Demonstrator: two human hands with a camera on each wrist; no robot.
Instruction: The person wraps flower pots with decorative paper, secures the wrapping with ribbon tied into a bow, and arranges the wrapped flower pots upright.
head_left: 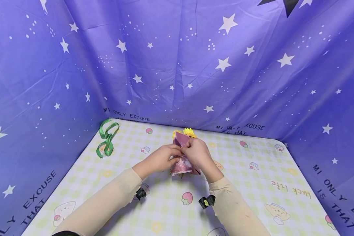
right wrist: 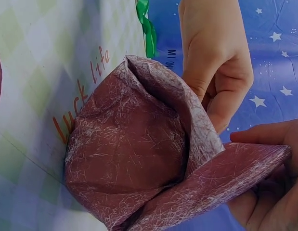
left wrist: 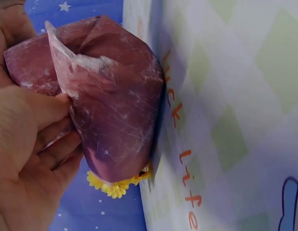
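A small bunch of yellow flowers (head_left: 188, 132) lies on the table, wrapped in pinkish-purple wrapping paper (head_left: 182, 166) with whitish creases. Between thumb and fingers, my left hand (head_left: 160, 158) pinches one edge of the paper, seen close in the left wrist view. From the other side my right hand (head_left: 198, 152) holds a folded flap of the same paper (right wrist: 235, 168). The flaps overlap between the two hands, and the paper's wide end gapes open in the right wrist view. Most of the flowers and any stems are hidden by the wrap.
A looped green ribbon (head_left: 106, 144) lies at the table's back left corner. The table (head_left: 239, 203) has a checked cloth with printed cartoons. Purple star-printed curtains (head_left: 177, 59) hang behind and on both sides.
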